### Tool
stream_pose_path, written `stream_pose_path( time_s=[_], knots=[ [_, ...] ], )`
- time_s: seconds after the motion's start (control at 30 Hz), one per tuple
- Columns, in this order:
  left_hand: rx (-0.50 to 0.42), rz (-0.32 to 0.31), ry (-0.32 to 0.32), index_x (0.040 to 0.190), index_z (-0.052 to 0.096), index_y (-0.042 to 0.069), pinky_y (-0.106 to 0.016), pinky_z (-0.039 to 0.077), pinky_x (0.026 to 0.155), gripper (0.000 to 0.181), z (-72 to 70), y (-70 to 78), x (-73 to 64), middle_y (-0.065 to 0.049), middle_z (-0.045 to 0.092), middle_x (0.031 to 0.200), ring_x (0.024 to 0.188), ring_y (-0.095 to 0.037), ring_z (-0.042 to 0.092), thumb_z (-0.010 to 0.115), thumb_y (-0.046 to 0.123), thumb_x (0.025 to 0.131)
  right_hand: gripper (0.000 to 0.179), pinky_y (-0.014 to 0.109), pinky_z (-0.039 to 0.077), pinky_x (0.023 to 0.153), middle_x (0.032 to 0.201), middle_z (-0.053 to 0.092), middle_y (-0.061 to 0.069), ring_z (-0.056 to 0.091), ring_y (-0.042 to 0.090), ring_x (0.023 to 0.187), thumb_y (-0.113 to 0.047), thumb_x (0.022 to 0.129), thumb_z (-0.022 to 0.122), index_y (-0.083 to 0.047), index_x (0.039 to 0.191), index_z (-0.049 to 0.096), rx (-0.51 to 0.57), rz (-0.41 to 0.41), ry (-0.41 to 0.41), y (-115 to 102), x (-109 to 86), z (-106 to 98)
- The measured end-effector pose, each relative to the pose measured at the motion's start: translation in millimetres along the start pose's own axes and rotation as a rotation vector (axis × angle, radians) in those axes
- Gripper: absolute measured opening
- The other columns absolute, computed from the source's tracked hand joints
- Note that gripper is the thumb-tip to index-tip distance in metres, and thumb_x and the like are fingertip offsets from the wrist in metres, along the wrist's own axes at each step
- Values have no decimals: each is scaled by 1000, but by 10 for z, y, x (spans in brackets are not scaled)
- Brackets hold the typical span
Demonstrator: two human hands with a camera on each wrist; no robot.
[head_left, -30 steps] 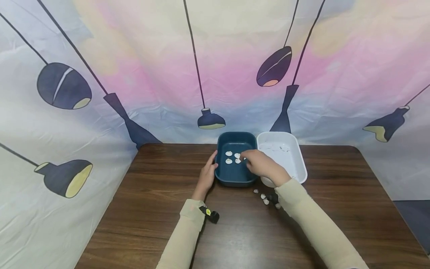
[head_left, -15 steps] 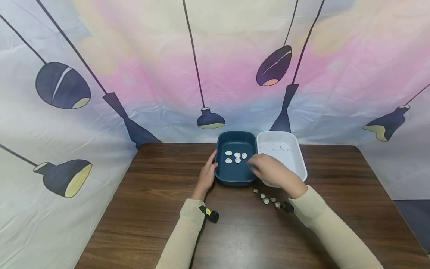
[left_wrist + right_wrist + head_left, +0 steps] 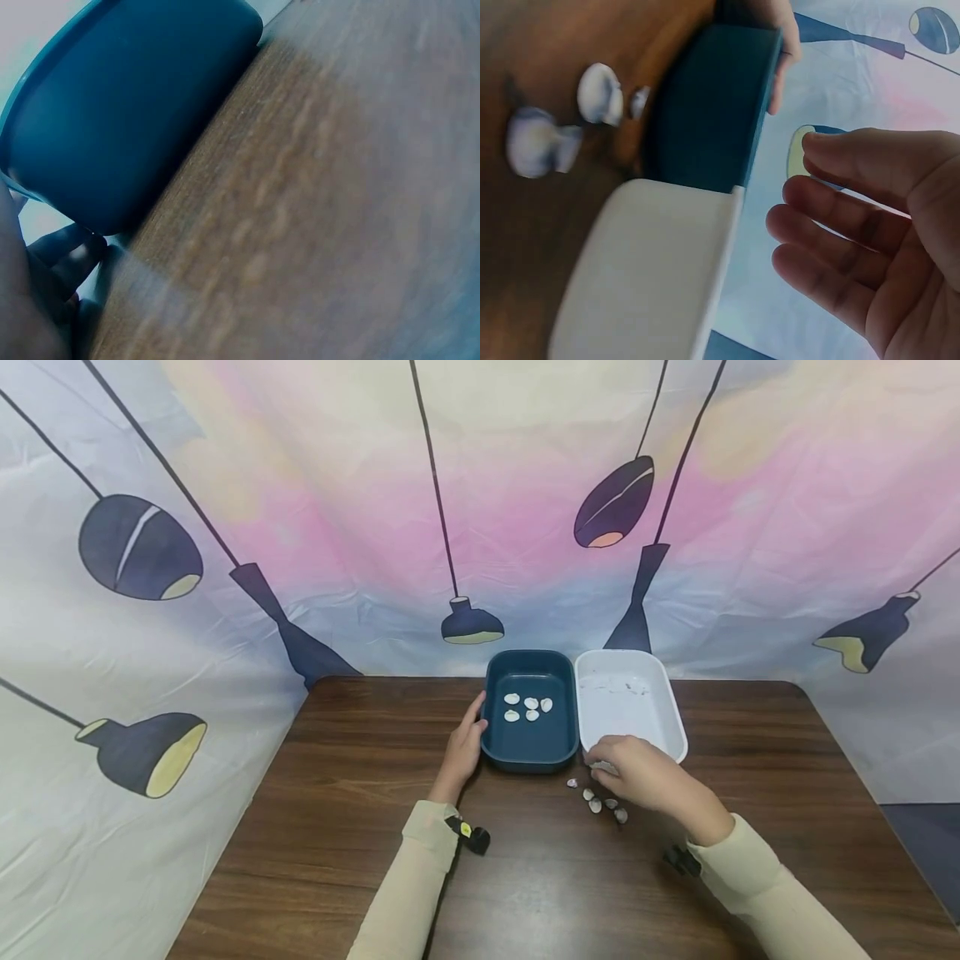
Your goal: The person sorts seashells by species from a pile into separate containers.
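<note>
Fingers of left hand are resting, extended, against teal tray; right hand, fingers relaxed and parted, is hovering near seashells on desk.

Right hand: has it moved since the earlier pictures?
Yes: in the head view, the right hand has moved from over the blue tray, rightward and down the picture.

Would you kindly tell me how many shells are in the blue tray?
5: back left shell, front left shell, back middle shell, front middle shell, far right shell.
</note>
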State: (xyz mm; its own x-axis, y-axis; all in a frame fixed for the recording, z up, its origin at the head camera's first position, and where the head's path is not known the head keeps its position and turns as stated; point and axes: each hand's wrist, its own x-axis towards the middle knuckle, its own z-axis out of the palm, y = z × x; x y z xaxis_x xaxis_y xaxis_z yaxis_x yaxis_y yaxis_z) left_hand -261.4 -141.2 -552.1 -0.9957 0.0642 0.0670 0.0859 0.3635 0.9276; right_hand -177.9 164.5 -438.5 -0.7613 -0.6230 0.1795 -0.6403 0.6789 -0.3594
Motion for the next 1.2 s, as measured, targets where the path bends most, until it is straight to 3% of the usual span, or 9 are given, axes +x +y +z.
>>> stream_pose_path(
  time_s=[0.23, 0.43, 0.7, 0.87, 1.2],
  knots=[
    [-1, 2, -11, 167, 35, 35, -60, 28, 122, 59, 6, 15, 17, -2, 36, 169, 155, -31, 33, 35, 31, 108, 12, 31, 53, 68, 79, 63, -15, 56, 1, 72, -2, 88, 78, -14, 88, 75, 22, -9, -31, 61, -206, 111],
    [-8, 9, -8, 167, 35, 33, -59, 28, 122, 58, 12, 22, 15, -2, 37, 169, 155, -30, 34, 36, 29, 108, 24, 27, 46, 59, 69, 53, -18, 46, -1, 63, -3, 87, 79, -20, 77, 65, 9, 12, -68, 152, -338, 261],
    [-3, 3, -17, 167, 34, 34, -59, 27, 122, 59, 10, 22, 3, -1, 35, 170, 155, -30, 33, 35, 30, 108, 17, 33, 53, 64, 77, 63, -11, 58, 5, 71, -3, 82, 82, -16, 81, 71, -35, -12, -46, 254, -472, 402],
    [2, 5, -15, 167, 34, 33, -59, 27, 123, 59, 0, 12, 2, -2, 35, 170, 156, -30, 32, 35, 29, 108, 22, 29, 48, 60, 73, 57, -16, 48, 0, 67, -5, 84, 81, -20, 76, 67, -16, 36, -77, 266, -491, 440],
    [2, -10, -8, 167, 35, 35, -60, 26, 123, 59, -2, -10, -3, -1, 35, 170, 156, -31, 32, 36, 30, 108, 23, 29, 47, 60, 73, 55, -15, 47, 0, 66, -8, 83, 84, -21, 75, 68, -35, 88, -99, 255, -535, 515]
  ],
)
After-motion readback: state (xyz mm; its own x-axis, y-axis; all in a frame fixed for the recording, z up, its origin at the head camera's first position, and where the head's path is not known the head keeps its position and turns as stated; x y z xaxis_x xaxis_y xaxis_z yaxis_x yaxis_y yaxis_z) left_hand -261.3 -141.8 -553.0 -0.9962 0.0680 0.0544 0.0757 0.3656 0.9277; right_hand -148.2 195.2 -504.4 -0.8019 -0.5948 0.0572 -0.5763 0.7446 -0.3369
